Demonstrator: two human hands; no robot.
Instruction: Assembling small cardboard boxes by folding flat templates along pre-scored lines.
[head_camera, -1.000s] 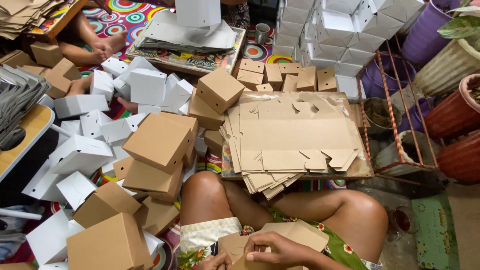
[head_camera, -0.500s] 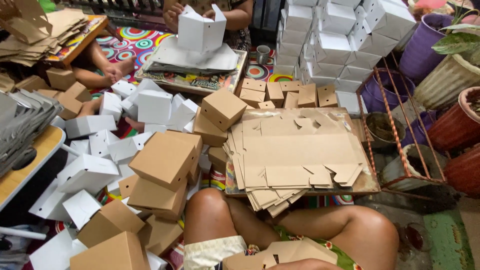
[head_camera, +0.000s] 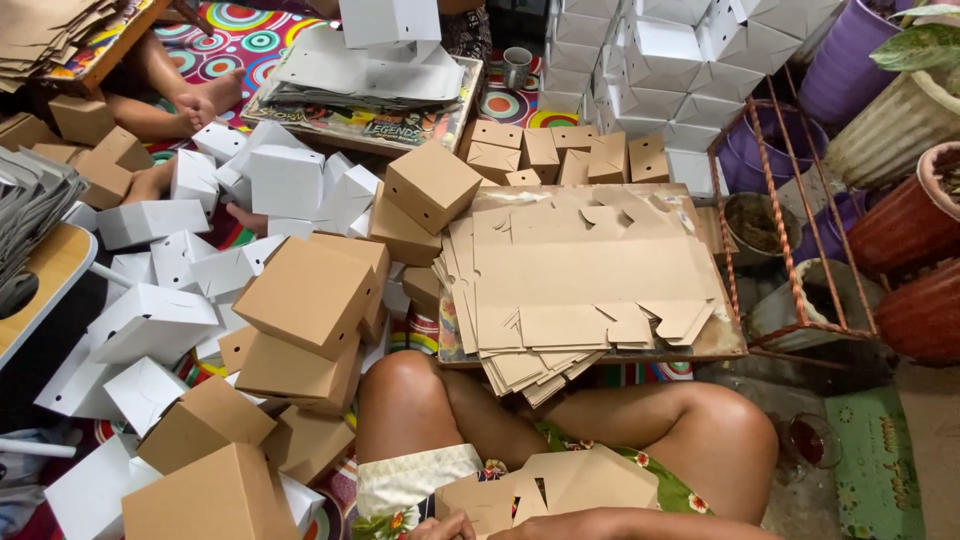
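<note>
At the bottom edge, the left hand and right hand met on a brown blank lying in the lap; whether the fingers gripped it could not be told, as they were mostly cut off. Beyond the fingers lay a blank stack, and to their left, folded boxes

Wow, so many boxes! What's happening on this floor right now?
A person sits cross-legged on the floor with a flat brown cardboard box blank in their lap; only the top of one hand shows at the picture's bottom edge, touching it. Ahead lies a stack of unfolded brown cardboard blanks on a low board. To the left, folded brown boxes and folded white boxes are heaped. Across the patterned mat, another person holds a white box.
</note>
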